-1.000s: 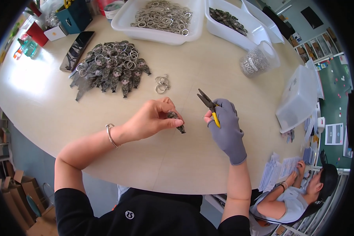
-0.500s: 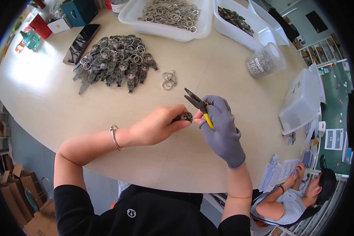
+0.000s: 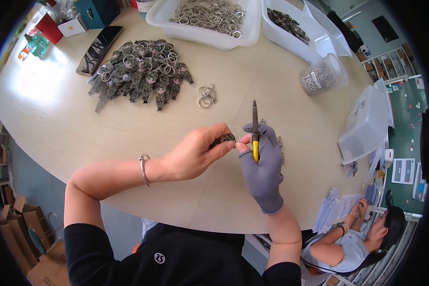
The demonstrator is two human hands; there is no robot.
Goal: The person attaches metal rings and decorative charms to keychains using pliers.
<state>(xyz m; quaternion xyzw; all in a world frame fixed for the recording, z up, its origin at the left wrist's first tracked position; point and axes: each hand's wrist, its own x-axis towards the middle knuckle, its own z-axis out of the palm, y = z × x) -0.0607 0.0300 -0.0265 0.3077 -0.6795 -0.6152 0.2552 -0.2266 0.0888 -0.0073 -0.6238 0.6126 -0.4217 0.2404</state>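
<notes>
My bare left hand [image 3: 200, 150] pinches a small camouflage figure charm [image 3: 228, 138], most of it hidden behind the fingers. Close beside it, my gloved right hand [image 3: 263, 164] has its bare thumb and fingertip at the charm's end; whether a small part sits between them is too small to tell. That same hand holds yellow-handled pliers [image 3: 255, 133], their dark jaws pointing away from me. A few loose key rings [image 3: 206, 96] lie beyond my hands. Farther left spreads a pile of camouflage figure keychains [image 3: 140, 74] with rings attached.
A white tub of key rings [image 3: 202, 39] stands at the back, beside another white tub [image 3: 295, 45] with dark charms. Right of them is a clear cup of small metal parts [image 3: 321, 75]. A phone [image 3: 99, 50] lies back left. A co-worker [image 3: 352, 238] handles papers at right.
The pliers have swung from slanting left to nearly straight ahead as my right hand turned. Small metal pieces beside the glove have come into view. My left hand keeps its pinch.
</notes>
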